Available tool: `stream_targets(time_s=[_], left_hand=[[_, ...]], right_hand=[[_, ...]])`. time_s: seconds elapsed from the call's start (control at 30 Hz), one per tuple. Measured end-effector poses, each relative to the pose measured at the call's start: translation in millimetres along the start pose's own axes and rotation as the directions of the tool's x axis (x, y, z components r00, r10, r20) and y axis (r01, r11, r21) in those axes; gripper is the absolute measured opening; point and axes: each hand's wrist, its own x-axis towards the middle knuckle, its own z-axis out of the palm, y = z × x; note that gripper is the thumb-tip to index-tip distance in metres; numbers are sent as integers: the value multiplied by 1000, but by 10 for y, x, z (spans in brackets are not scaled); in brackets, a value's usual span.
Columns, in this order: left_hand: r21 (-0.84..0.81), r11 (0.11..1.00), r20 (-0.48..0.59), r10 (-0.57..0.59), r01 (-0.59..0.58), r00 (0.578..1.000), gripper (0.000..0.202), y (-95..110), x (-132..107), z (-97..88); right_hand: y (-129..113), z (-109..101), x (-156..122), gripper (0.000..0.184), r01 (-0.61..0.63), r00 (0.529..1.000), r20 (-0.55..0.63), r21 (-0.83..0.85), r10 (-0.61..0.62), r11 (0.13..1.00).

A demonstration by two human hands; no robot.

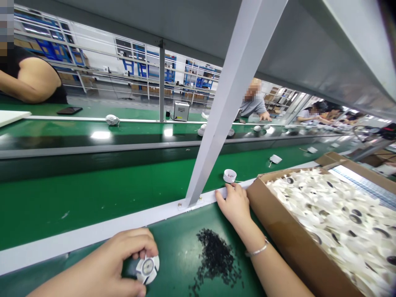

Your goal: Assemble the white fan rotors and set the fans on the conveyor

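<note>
Step in hand, my read: left holds a part steady at the bench while right is out at the belt edge.

Left hand (125,255): thumb and fingers closed around a white round part (149,267) with a grey centre, just above the bench (173,247) by its near edge, left of the loose black pieces (216,255).

Right hand (235,204): over the white rail (123,227) at the bench's far edge, thumb spread from lightly bent fingers, no part visible in its grip. Fingertips right by a small white cup (229,176) on the green belt's (130,185) near edge; can't tell if touching. Tiny bits inside the cup, too small to identify.

Carton (272,210) of white pieces (328,218) sits along the bench's right side.

From here, gripping the cup would call for clearing the rail and keeping it level, else bits could spill.
</note>
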Motion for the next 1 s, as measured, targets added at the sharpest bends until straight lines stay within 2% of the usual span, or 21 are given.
stream_targets(time_s=[0.33,0.6,0.73,1.0], left_hand=[[-29,1000,-5,8,-9,1000,33,34,2,-16],[-63,998,-27,-11,9,1000,35,81,-6,-31],[-74,997,-42,7,-10,999,35,77,-19,-30],[-107,992,-72,54,-62,996,36,63,-20,-21]], right_hand=[[100,112,108,45,34,999,-6,40,-33,999],[224,190,211,35,129,991,-55,197,-121,972],[241,216,236,30,171,985,-37,269,-168,948],[188,147,251,26,215,976,-72,457,-205,863]])
